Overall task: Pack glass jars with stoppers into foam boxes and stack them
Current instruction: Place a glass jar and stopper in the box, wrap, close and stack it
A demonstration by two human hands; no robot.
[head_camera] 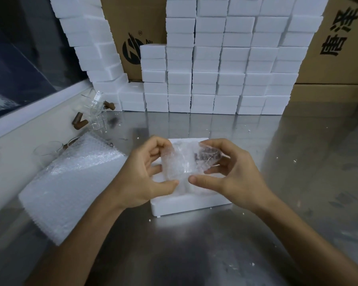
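While a stack of bubble wrap sheets [70, 186] fills the steel table's [194, 244] left edge beside loose glass jars [95, 112] with brown stoppers [80, 120], the left hand [145, 178] and right hand [232, 176] both grasp a bubble-wrapped jar [186, 162] just above an open foam box [190, 205] at centre. Its dark stopper end shows only dimly through the wrap. Stacked foam boxes [215, 69] wall off the rear; bare tabletop lies open at right.
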